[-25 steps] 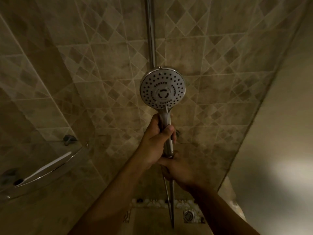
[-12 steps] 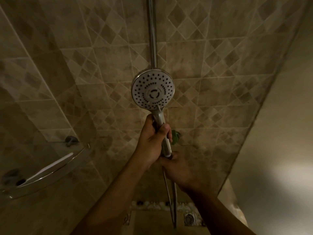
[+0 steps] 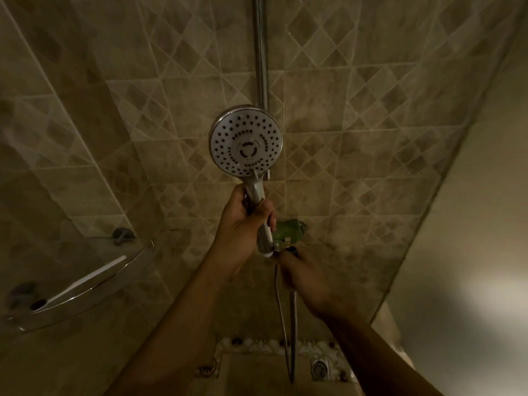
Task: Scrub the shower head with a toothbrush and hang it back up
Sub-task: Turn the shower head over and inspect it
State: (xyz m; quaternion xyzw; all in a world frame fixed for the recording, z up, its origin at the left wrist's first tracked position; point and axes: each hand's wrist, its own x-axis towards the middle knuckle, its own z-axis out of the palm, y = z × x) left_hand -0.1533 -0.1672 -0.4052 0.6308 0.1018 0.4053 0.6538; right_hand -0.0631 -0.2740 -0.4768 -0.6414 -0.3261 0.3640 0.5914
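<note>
My left hand [image 3: 243, 221] grips the shower head [image 3: 247, 142] by its handle, face toward me, near the rail [image 3: 261, 52]. My right hand [image 3: 307, 277] pinches the hose [image 3: 281, 304] end below. Now the green holder [image 3: 287, 230] shows more than before.

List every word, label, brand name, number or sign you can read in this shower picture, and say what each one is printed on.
None can be read.
Shower head: only spray holes and curved slots on its face, no lettering visible.
Green holder behind the handle: no marking legible in the dim light.
Floor drain: a grille pattern, too small and dark to show any text.
Wall tiles: diamond pattern only.
</note>
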